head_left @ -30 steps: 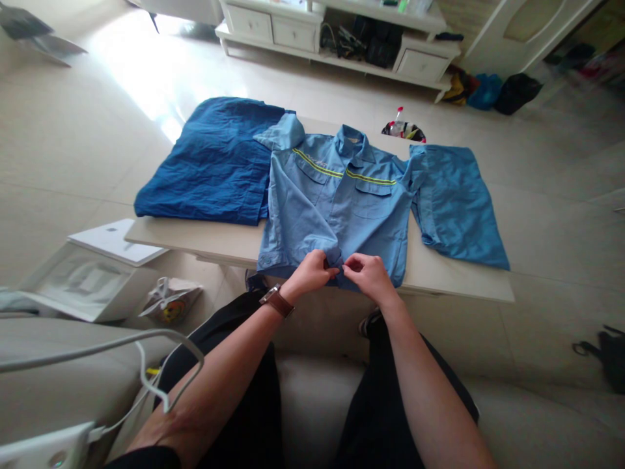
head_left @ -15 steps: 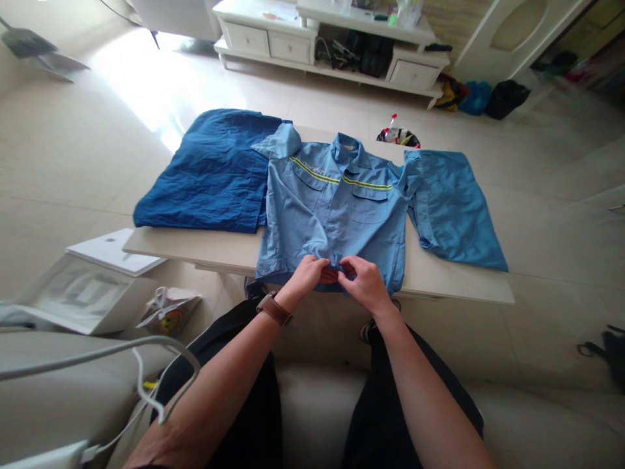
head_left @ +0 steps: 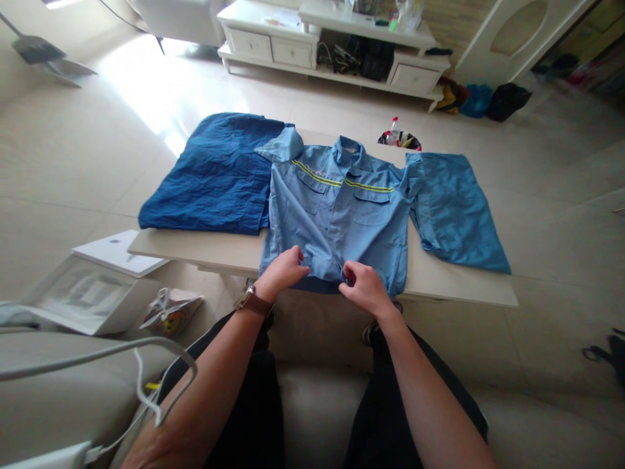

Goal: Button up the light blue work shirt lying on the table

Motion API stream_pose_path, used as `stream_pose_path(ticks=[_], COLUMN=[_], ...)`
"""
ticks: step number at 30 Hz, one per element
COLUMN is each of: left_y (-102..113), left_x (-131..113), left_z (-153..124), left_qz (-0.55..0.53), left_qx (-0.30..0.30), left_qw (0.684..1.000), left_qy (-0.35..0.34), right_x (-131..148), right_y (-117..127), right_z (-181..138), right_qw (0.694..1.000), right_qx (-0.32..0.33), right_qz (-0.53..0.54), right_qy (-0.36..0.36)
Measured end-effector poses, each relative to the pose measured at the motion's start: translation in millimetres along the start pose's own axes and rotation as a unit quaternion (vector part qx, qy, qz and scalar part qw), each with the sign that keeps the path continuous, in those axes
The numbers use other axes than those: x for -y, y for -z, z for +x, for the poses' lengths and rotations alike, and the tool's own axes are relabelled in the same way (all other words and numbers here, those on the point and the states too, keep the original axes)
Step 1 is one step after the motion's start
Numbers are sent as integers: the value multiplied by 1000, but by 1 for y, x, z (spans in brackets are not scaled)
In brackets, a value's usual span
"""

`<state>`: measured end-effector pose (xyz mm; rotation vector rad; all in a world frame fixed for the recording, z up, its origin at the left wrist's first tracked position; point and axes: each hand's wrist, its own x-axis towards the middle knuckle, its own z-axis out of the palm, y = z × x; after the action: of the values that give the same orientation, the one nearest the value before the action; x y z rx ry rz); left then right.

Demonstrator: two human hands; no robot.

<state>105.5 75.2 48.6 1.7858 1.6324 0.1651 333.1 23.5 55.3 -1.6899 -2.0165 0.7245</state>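
A light blue work shirt (head_left: 312, 215) with yellow stripes across the chest and two flap pockets lies front up on a bench-like table, its collar at the far side. My right hand (head_left: 364, 286) pinches the front edge of the shirt near the bottom hem. Over the lower left front of the shirt is my left hand (head_left: 283, 272), thumb and forefinger apart with nothing seen between them. A brown-strapped watch (head_left: 254, 303) is on the left wrist.
Dark blue folded cloth (head_left: 215, 176) lies left of the shirt, lighter blue folded cloth (head_left: 459, 208) to its right. The cream tabletop (head_left: 195, 246) shows between them. A white box (head_left: 92, 286) stands on the floor at left, and a white TV cabinet (head_left: 268, 49) at the back.
My left hand has let go of the shirt's bottom front and moved left, away from my right hand. The right hand keeps its pinch, slightly lower. The view has shifted a little.
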Motion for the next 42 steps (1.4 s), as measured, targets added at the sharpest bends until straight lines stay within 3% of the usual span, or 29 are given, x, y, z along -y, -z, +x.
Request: stream_pose_path(ticks=[2,5,9,13,17,20,23,25,27,30,32,34,38,42], left_y=[-7,-19,-29,-24,4,34,56,60,55,31,11,-9,-34,-36], left_x=[1,2,9,22,36,58,81,87,81,57,42,31,19,5], left_z=[-4,-10,-13,-13,-11,-13,-18,-20,-20,-16,-13,-11,-11,-14], left_qz=[100,188,224,233,204,210,220,229,241,230,203,180,173,196], left_qx=[-14,-30,-49,-55,-63,-45,35,43,3,-68,-76,-49,5,-4], left_qw=[994,979,969,968,975,977,969,963,965,970,967,963,967,967], left_qy=[-51,-72,-89,-79,-65,-6,103,134,100,-33,-134,-193,-187,-161], right_x=[1,1,-1,-4,-3,1,6,10,13,15,15,13,8,5], right_y=[4,9,10,8,3,-8,-28,-43,-55,-62,-61,-58,-53,-51], right_z=[1,1,-3,-7,-5,-3,-5,-8,-11,-12,-11,-11,-10,-10], right_qw=[997,985,973,975,984,993,998,993,983,974,973,973,970,969], right_qx=[-56,-117,-159,-163,-144,-103,3,83,139,181,191,198,233,242], right_qz=[54,125,159,149,108,65,21,-25,-76,-113,-116,-106,-60,-35], right_qy=[-24,-35,-44,-35,-9,9,56,84,90,73,59,49,25,-40])
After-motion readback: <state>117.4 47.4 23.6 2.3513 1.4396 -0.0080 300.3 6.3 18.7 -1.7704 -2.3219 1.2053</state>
